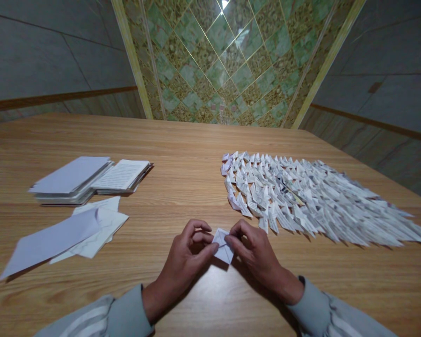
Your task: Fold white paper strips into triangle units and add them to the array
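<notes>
A small white sheet of folded paper (224, 252), roughly a diamond with crease lines across it, is held up just above the table in front of me. My left hand (189, 255) pinches its left edge between thumb and fingers. On the opposite edge, the thumb and forefinger of my right hand (257, 252) are closed. Beyond my right hand spread many folded paper boats (291, 192), set close together in rows; some carry print. Off to the left of my left hand lie loose paper sheets (56, 238), overlapping one another.
Behind the loose sheets are a stack of white paper (73, 175) and, touching it, a smaller stack of printed pages (122, 175). Everything rests on a wooden table (182, 145). A green and brown tiled wall (228, 61) stands past its far edge.
</notes>
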`<move>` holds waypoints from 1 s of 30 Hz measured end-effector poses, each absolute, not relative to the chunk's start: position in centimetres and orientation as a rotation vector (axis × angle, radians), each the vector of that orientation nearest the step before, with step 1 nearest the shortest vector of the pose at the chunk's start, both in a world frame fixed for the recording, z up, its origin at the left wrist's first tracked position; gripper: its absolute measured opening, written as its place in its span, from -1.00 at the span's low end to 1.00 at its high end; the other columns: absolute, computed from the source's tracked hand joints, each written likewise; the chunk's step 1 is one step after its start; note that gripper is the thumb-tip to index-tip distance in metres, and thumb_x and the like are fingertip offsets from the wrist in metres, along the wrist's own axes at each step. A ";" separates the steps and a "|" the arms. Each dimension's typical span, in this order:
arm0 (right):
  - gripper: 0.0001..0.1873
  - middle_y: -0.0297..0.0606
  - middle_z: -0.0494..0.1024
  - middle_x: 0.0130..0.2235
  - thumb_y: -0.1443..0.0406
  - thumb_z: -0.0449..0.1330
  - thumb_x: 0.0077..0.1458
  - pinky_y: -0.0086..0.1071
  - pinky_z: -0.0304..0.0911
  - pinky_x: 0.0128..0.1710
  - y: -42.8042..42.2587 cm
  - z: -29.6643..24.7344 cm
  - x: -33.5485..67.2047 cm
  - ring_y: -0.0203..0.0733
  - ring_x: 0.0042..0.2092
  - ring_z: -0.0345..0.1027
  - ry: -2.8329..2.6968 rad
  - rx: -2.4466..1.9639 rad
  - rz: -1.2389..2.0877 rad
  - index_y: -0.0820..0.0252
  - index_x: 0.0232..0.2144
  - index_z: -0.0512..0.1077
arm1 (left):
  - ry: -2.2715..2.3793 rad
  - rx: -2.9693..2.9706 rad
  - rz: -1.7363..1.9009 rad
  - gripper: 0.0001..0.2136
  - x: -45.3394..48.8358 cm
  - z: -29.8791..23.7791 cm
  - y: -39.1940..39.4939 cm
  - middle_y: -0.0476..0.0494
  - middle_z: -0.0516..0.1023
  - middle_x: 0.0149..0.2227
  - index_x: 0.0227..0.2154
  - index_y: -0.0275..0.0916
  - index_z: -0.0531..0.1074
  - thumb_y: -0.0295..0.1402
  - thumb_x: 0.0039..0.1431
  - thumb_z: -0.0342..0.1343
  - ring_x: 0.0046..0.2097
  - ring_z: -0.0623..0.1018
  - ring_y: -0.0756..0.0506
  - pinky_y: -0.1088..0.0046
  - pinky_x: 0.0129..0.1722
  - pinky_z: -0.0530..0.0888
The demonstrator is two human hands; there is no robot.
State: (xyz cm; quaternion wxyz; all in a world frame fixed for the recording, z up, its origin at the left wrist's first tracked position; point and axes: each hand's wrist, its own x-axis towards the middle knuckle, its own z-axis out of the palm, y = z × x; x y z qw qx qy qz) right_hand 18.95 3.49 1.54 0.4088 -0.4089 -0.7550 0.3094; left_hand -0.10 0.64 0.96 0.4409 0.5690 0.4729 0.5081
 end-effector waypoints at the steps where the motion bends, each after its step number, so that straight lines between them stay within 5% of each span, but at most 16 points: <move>1: -0.82 -0.39 0.44 -0.49 0.32 0.17 0.19 -0.44 0.12 -0.46 3.5 1.5 18.9 -0.29 -0.47 0.27 -1.899 -1.027 0.786 0.14 -0.47 0.33 | 1.160 1.394 1.259 -0.79 -0.1 1.0 0.6 0.01 0.65 -0.40 -0.24 -0.17 0.36 -0.39 0.07 0.25 -0.35 0.66 -0.10 0.42 -0.35 0.56; 9: -0.87 -0.37 0.48 -0.46 0.31 0.19 0.18 -0.41 0.18 -0.42 3.4 1.8 18.8 -0.27 -0.43 0.33 -1.847 -1.005 0.896 0.14 -0.44 0.38 | 1.183 1.364 1.283 -0.86 -0.1 1.0 0.6 0.00 0.61 -0.41 -0.32 -0.18 0.39 -0.38 0.13 0.26 -0.36 0.61 -0.08 0.42 -0.37 0.52; 11: -0.96 -0.36 0.52 -0.42 0.29 0.18 0.20 -0.42 0.25 -0.41 3.5 1.8 18.9 -0.26 -0.41 0.38 -1.820 -0.992 0.959 0.13 -0.30 0.40 | 1.178 1.367 1.290 -0.87 -0.2 0.9 0.6 0.00 0.60 -0.40 -0.31 -0.18 0.39 -0.37 0.15 0.25 -0.35 0.60 -0.07 0.42 -0.36 0.51; 15: -0.75 -0.42 0.50 -0.43 0.27 0.20 0.19 -0.42 0.31 -0.40 3.5 1.8 18.9 -0.26 -0.41 0.41 -1.697 -0.936 1.213 0.13 -0.07 0.36 | 1.165 1.379 1.284 -0.86 -0.3 0.9 0.6 0.00 0.60 -0.38 -0.29 -0.18 0.39 -0.40 0.13 0.25 -0.33 0.60 -0.07 0.42 -0.31 0.51; 30: -0.93 -0.35 0.51 -0.36 0.31 0.17 0.19 -0.43 0.25 -0.37 3.2 2.2 18.8 -0.27 -0.36 0.38 -1.725 -0.931 1.175 0.15 -0.24 0.42 | 1.101 1.289 1.181 -0.71 0.1 1.1 0.4 0.14 0.52 -0.48 -0.12 -0.14 0.34 -0.44 0.12 0.24 -0.40 0.51 -0.02 0.47 -0.37 0.43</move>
